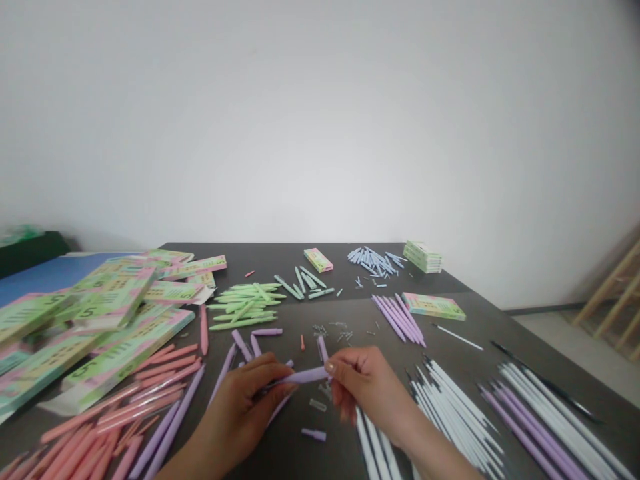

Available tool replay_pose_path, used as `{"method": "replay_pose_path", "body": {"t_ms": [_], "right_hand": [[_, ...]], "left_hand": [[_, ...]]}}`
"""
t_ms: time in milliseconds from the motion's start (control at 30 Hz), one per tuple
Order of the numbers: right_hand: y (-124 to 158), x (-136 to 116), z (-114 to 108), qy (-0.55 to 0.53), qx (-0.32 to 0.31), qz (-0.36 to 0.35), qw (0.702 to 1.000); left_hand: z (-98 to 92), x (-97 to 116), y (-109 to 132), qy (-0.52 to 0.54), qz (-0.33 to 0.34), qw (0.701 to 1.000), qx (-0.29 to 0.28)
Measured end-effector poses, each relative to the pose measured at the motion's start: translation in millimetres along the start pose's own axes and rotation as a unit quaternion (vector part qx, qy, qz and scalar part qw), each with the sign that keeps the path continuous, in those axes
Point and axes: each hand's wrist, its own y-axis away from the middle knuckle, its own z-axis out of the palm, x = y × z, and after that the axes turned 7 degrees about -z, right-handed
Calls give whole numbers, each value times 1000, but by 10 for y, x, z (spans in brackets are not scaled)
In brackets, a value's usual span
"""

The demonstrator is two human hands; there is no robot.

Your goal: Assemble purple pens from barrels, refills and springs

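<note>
A light purple pen barrel (306, 376) lies level between my two hands above the dark table. The fingers of my left hand (253, 393) are closed round its left end. At the other end, the thumb and fingers of my right hand (361, 379) pinch it; what else they may hold is hidden. Behind my left hand lie loose purple pen parts (242, 345). A short purple piece (314, 435) rests below the barrel, near a small clear part (317, 405). Small springs (320, 330) are scattered beyond my hands.
Cartons (115, 300) and pink pen barrels (90, 447) fill the left side. Green pens (247, 305) and blue pen parts (377, 260) lie farther back. White refills (453, 413) and purple pens (397, 317) are at right, with a carton stack (423, 257) behind.
</note>
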Motion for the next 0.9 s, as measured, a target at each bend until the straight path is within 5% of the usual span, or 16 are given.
{"method": "replay_pose_path", "body": {"t_ms": [300, 500, 700, 900], "right_hand": [[31, -5, 17, 18, 83, -137, 987], [27, -37, -49, 29, 70, -59, 995], [33, -42, -53, 18, 98, -118, 988], [57, -41, -50, 49, 91, -85, 991]], "left_hand": [[-22, 98, -37, 74, -67, 995, -13], [31, 42, -32, 82, -20, 995, 52], [25, -34, -33, 48, -11, 998, 49], [62, -47, 5, 38, 22, 995, 84]]}}
